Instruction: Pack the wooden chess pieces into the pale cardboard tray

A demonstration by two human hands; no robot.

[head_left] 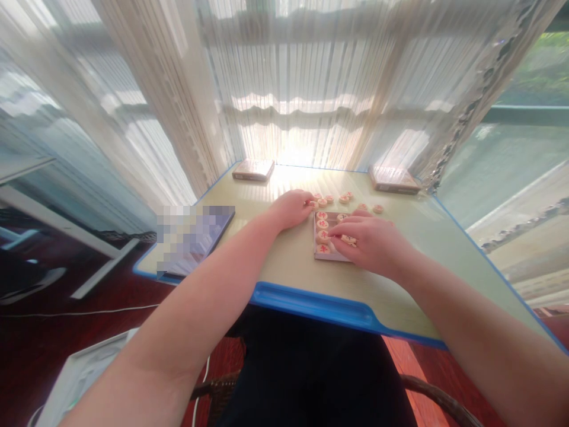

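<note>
A shallow box [336, 257] on the table holds round Chinese chess pieces [322, 225] with red characters, lined up in a column on its left side. My right hand [373, 240] reaches over the box, its thumb and fingertips closed at the edge of a red-marked piece [323, 236] in that column. Parts of the box and some black-marked pieces [349, 239] are covered by this hand. Just beyond the box's far left corner, my left hand [291, 209] has its fingers pinched at a loose piece. More loose pieces [344, 199] lie scattered behind the box.
Two flat boxes stand at the far corners, one left [253, 170] and one right [394, 179]. A dark flat item [217, 231], partly pixelated, lies at the table's left. The near edge has a blue tray groove [311, 305]. Sheer curtains [293, 77] hang behind the table.
</note>
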